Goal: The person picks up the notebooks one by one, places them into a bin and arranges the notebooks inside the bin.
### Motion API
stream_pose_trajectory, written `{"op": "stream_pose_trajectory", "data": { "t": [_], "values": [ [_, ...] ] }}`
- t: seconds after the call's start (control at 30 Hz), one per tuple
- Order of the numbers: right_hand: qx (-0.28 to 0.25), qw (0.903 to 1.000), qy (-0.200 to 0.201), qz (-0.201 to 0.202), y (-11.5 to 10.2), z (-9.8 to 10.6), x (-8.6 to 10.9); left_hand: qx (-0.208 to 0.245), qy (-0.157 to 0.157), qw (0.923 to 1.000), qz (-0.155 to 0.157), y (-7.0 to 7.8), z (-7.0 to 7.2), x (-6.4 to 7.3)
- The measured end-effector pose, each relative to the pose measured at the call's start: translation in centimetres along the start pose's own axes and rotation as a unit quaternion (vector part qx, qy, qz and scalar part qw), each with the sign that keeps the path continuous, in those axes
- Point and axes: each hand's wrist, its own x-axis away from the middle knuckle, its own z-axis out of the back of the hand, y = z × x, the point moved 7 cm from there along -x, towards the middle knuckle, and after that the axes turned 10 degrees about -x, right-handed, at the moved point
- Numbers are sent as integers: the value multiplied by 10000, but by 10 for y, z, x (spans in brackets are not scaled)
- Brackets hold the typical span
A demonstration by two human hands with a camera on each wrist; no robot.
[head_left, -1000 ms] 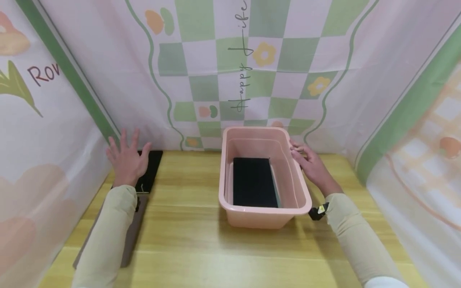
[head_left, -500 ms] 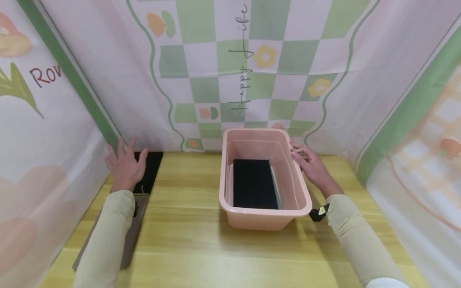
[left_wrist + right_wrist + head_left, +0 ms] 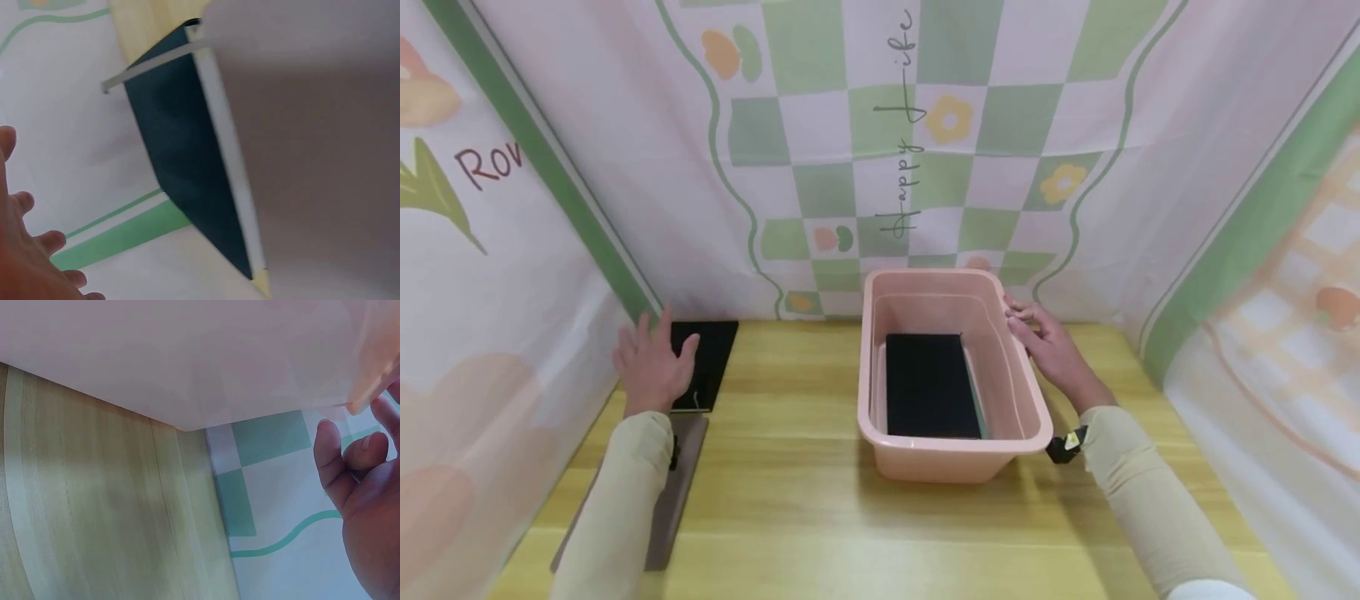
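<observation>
My left hand [image 3: 653, 371], fingers spread, hovers beside and partly over a black notebook [image 3: 717, 358] at the back left of the table. In the left wrist view the notebook [image 3: 181, 144] shows pale page edges and a grey strip across one end. A brown flat book-like item [image 3: 679, 500] lies nearer, partly under my left forearm. On the right, my right hand [image 3: 1052, 354] touches the right rim of a pink plastic bin [image 3: 955, 445], with fingers loosely bent. Inside the bin lies another black, flat book-like item [image 3: 928, 383], a teal edge showing below it.
The bin stands on a wooden tabletop [image 3: 775, 500] near the back wall. A printed cloth [image 3: 820, 125] hangs behind, and cloth walls close off both sides. A black wrist device [image 3: 1065, 446] sits by the right sleeve.
My left hand has moved slightly nearer and to the left, uncovering more of the black notebook. The right hand and the bin stay in place.
</observation>
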Motion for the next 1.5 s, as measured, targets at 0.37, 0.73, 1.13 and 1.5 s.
{"op": "stream_pose_trajectory", "data": {
  "t": [0.37, 0.73, 1.13, 1.5],
  "values": [
    [251, 9996, 10, -89, 2, 1, 1, 64, -447, 9985, 304, -18, -28, 3],
    [-71, 9999, -17, 91, 0, -6, 1, 82, -1221, 9895, 766, -42, -50, 9],
    [-29, 10000, 60, 6, -1, -1, 2, 165, -1736, 9803, 932, -52, -60, 13],
    [-102, 9999, 63, 52, 0, -2, 2, 180, -2330, 9651, 1180, -58, -64, 15]
  ]
}}
